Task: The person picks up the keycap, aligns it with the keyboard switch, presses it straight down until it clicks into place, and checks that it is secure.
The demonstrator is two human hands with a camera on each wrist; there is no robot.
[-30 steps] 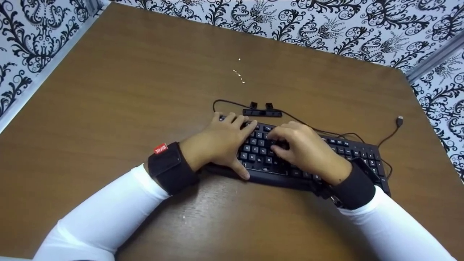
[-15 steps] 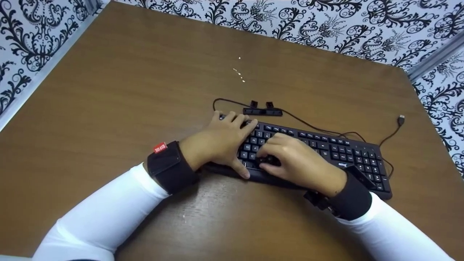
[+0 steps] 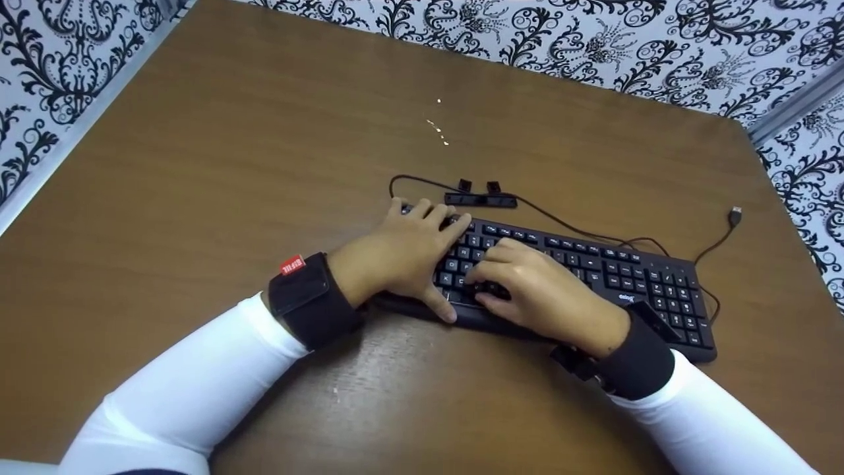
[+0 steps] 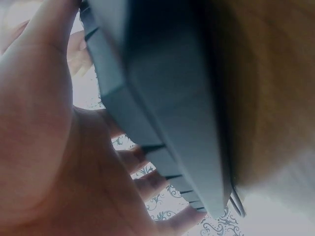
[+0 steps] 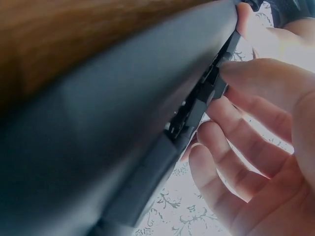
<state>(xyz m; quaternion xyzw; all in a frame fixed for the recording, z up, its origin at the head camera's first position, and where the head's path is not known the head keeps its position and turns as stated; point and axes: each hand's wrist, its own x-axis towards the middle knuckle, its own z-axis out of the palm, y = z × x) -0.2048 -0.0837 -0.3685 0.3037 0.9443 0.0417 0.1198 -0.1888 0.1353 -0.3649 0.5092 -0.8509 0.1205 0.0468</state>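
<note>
A black keyboard point(image 3: 666, 284) lies on the brown table, tilted slightly down to the right. My left hand point(image 3: 412, 257) rests spread over its left end, fingertips at the far edge and thumb along the front. The left wrist view shows the palm beside the keyboard's side point(image 4: 162, 98). My right hand point(image 3: 527, 284) is curled low over the bottom letter rows. In the right wrist view its thumb and index finger pinch a black keycap point(image 5: 220, 86), next to a gap in the front key row. Behind the keyboard lies a long black bar-shaped keycap point(image 3: 480, 200) with two small black keycaps point(image 3: 493, 187).
The keyboard's cable point(image 3: 560, 227) loops behind it, passing the loose pieces. Its USB plug point(image 3: 734, 216) lies at the right. Patterned black-and-white walls point(image 3: 593, 46) border the table point(image 3: 264, 132) at the back and sides. Small bright specks show on the tabletop.
My right hand has moved left and toward the front of the keyboard, from the middle letter keys to the bottom rows, then stayed there. My left hand has kept its place.
</note>
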